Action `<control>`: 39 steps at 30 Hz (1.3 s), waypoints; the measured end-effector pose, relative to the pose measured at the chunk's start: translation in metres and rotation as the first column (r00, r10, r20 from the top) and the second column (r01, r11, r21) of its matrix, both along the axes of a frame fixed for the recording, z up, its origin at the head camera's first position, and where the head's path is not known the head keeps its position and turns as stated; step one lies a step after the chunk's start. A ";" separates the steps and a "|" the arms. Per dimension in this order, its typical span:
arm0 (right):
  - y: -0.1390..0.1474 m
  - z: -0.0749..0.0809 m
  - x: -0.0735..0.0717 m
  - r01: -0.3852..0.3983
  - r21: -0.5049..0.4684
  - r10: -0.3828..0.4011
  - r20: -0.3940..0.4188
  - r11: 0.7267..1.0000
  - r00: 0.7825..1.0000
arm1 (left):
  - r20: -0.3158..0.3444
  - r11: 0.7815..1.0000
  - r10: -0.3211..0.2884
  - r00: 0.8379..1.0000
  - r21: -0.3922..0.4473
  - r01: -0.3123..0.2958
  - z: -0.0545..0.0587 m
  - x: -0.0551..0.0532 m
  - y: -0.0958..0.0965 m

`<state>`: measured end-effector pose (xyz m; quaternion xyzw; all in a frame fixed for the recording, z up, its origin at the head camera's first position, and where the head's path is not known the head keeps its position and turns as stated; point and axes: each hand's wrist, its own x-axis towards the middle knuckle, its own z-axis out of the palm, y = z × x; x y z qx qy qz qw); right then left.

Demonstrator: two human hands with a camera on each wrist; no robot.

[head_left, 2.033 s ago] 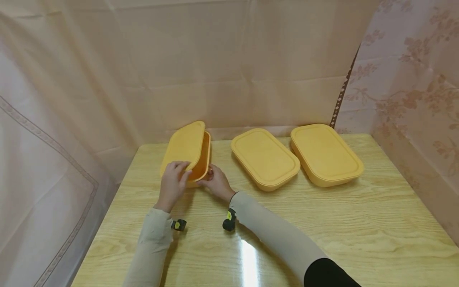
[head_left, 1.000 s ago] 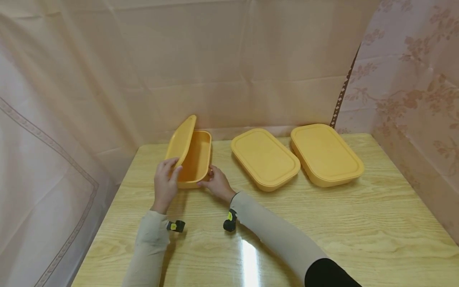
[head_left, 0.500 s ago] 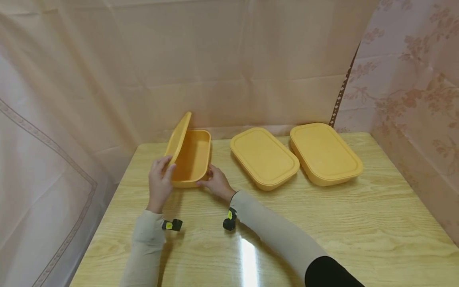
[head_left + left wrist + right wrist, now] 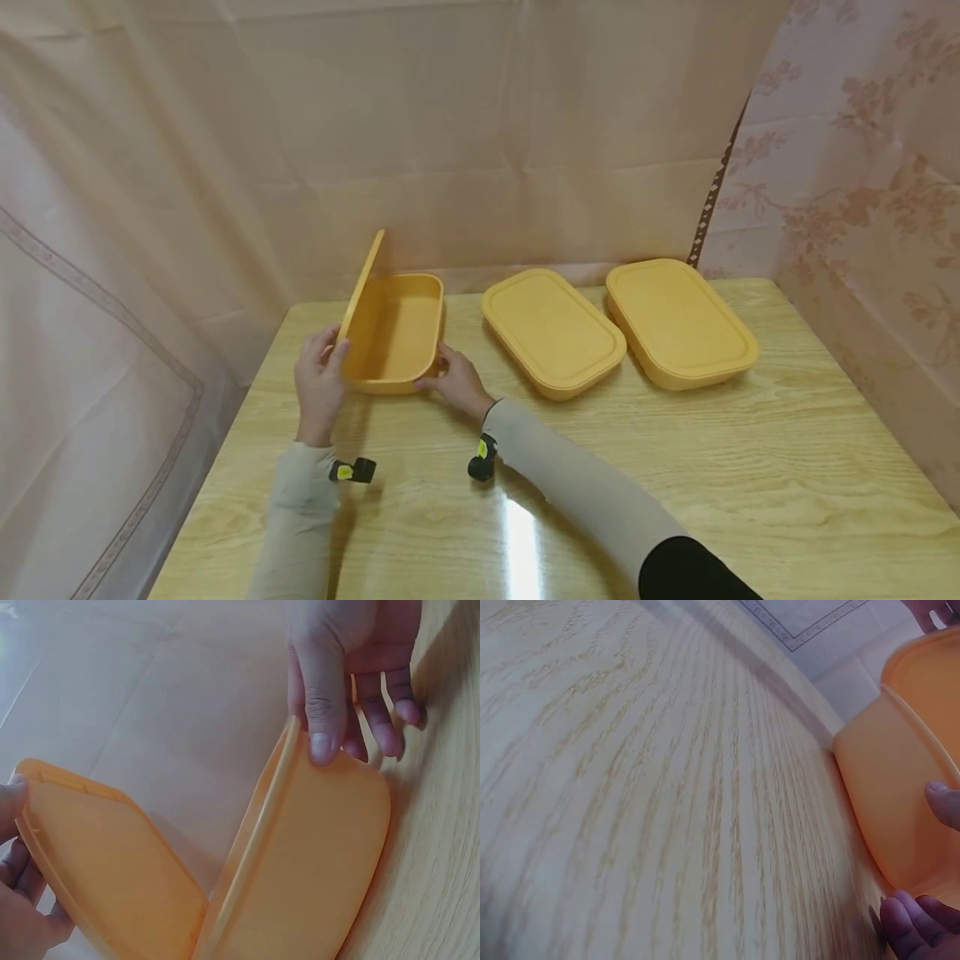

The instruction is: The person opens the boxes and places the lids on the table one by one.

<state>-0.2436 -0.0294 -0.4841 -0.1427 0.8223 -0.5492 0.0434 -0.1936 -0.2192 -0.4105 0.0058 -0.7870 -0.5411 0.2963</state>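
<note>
A yellow-orange box (image 4: 386, 387) stands at the table's back left, its inside bare. The matching lid (image 4: 363, 279) is tilted up almost on edge along the box's left side. My left hand (image 4: 318, 383) pinches the lid's near corner between thumb and fingers. At the box's front right corner, my right hand (image 4: 459, 385) grips the wall. The left wrist view has the lid's underside (image 4: 112, 862) leaning away from the box wall (image 4: 322, 847), with the right thumb pressed on that wall. In the right wrist view, fingertips (image 4: 904, 919) lie low beside the box.
Two more yellow boxes with lids on, a middle one (image 4: 555, 333) and a right one (image 4: 682, 325), stand along the back of the wooden table (image 4: 600, 450). A beige cloth (image 4: 480, 150) hangs behind, and patterned cloth hangs at both sides.
My left hand has moved left with the lid, swinging it from lying partly over the box to nearly upright. The box's inside is now exposed. My right hand has stayed at the corner.
</note>
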 end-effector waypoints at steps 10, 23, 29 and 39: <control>0.001 0.000 -0.002 -0.001 0.012 0.000 0.009 1.000 1.000 | 0.025 0.993 0.058 0.998 0.100 -0.061 0.002 0.003 -0.009; 0.000 0.004 -0.002 -0.006 0.020 0.005 0.036 1.000 0.999 | 0.038 0.966 0.100 0.994 0.235 -0.106 0.005 0.005 -0.014; 0.001 0.004 -0.003 -0.015 0.032 0.014 0.022 0.999 1.000 | 0.042 0.943 0.062 0.997 0.325 -0.072 0.006 0.003 -0.018; 0.001 0.003 -0.004 -0.028 0.028 0.028 0.019 0.999 0.999 | -0.114 0.818 0.036 0.993 0.574 0.036 0.005 0.001 -0.021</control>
